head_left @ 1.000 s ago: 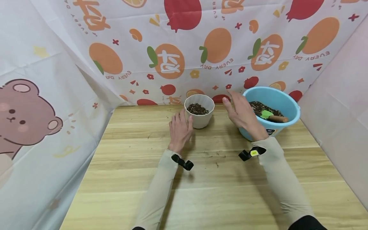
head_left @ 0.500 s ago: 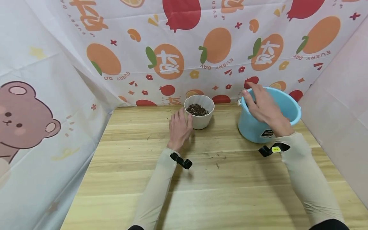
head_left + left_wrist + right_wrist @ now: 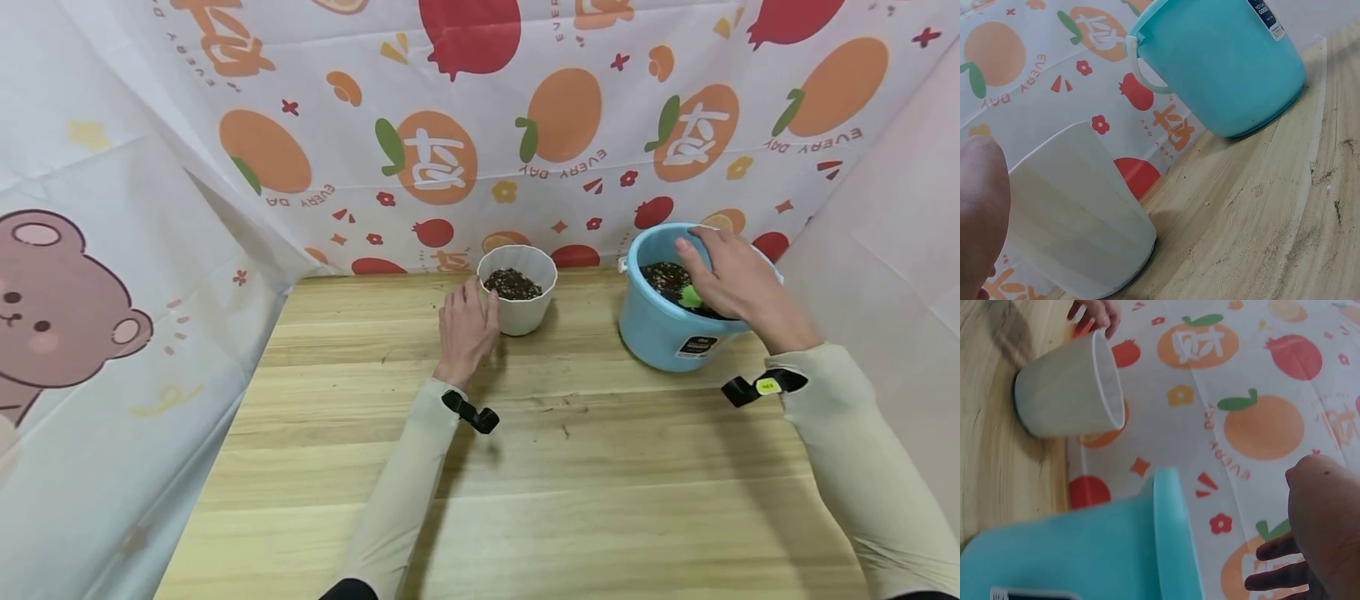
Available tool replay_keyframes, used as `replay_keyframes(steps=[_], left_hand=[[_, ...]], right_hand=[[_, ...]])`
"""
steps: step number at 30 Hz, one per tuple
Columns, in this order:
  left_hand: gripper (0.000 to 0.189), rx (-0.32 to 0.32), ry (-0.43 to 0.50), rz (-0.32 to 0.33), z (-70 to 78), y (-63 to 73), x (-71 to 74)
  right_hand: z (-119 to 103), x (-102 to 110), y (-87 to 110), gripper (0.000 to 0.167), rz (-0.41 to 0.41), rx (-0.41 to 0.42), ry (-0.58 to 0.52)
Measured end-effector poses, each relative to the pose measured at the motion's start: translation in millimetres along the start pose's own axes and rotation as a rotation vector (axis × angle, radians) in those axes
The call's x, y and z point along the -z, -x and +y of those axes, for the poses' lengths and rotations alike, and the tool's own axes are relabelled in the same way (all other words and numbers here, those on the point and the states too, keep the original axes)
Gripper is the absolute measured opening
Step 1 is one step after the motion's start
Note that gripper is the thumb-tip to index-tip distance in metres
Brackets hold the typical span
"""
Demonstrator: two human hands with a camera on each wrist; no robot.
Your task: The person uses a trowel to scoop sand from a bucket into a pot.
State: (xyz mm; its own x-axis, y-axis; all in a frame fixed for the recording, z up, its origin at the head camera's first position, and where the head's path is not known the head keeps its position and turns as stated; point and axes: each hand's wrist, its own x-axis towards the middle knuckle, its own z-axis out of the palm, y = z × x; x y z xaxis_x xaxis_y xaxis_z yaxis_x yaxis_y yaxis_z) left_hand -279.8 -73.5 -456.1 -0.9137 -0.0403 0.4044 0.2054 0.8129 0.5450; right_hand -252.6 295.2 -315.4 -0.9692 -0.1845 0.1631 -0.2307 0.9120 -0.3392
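A white faceted flower pot (image 3: 523, 317) with dark soil (image 3: 513, 284) in it stands upright at the back of the wooden table. My left hand (image 3: 467, 332) rests against its near left side, thumb and fingers relaxed at the wall; in the left wrist view the thumb (image 3: 982, 215) overlaps the pot. Over the right part of the blue bucket (image 3: 660, 337) is my right hand (image 3: 742, 279), its fingers loosely spread in the right wrist view. Soil and the green blade of a hand trowel (image 3: 690, 296) show inside the bucket; the trowel's handle is hidden under the hand.
Crumbs of soil (image 3: 566, 410) lie on the wooden table (image 3: 525, 508) in front of the pot. A fruit-print cloth (image 3: 502, 133) hangs right behind pot and bucket. Plain cloth rises on the right, and a bear-print cloth (image 3: 67, 308) on the left.
My right hand has moved right, from the bucket's left edge to above its right part, so that it covers the trowel's wooden handle. The left hand stays at the pot.
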Motion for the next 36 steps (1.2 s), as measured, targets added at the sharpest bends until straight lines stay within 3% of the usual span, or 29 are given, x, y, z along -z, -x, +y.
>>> replay_keyframes(steps=[16,24,36], left_hand=[[0.055,0.013,0.018,0.004,5.4,-6.0,2.3],[0.052,0.011,0.029,-0.004,9.4,-12.5,1.9],[0.050,0.020,0.028,-0.025,7.0,-15.9,-0.7]], right_hand=[[28,0,3.3,0.071,-0.184,-0.037,0.144],[36,5,2.3,0.071,-0.237,-0.040,0.209],[39,2,2.1,0.051,-0.311,-0.006,0.262]])
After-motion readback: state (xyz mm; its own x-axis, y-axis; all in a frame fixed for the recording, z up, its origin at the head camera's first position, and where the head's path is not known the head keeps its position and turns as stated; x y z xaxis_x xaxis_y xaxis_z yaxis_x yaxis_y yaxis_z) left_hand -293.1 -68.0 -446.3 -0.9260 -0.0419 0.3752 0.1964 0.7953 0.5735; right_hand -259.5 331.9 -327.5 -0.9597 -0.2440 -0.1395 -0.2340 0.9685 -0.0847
